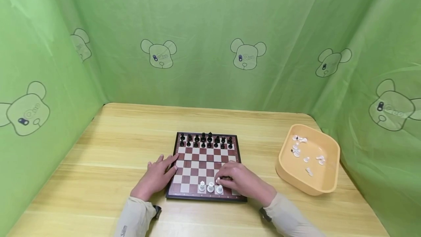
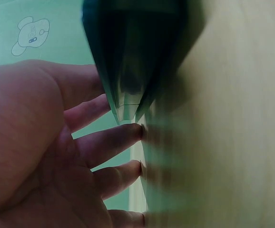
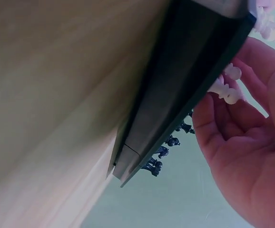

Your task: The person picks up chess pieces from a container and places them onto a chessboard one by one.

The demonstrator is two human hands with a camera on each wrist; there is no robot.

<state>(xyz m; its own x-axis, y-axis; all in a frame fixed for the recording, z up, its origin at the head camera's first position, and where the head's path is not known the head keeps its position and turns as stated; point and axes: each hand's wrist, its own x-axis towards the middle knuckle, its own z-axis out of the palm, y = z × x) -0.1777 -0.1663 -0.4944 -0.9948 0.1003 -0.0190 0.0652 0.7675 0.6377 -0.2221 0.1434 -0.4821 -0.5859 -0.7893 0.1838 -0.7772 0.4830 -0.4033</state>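
Observation:
A brown-and-white chessboard [image 1: 194,171] with a dark rim lies on the table. My left hand [image 1: 156,176] rests at its left edge, fingers spread, with fingertips on the rim and the table. Over the near right part of the board, my right hand [image 1: 241,180] pinches a white pawn [image 1: 217,180] between thumb and fingers. In the right wrist view, two round-topped white pieces [image 3: 230,95] show by those fingers. Three white pieces, a queen or king [image 1: 202,186], another tall one [image 1: 210,187] and a shorter one [image 1: 219,189], stand upright on the nearest row.
Two rows of black chess pieces [image 1: 203,140] stand along the board's far side. To the right is an orange plastic bin [image 1: 296,184] with several white pieces [image 1: 306,159] lying loose inside. Green cloth walls [image 1: 204,83] enclose the wooden table [image 1: 138,127].

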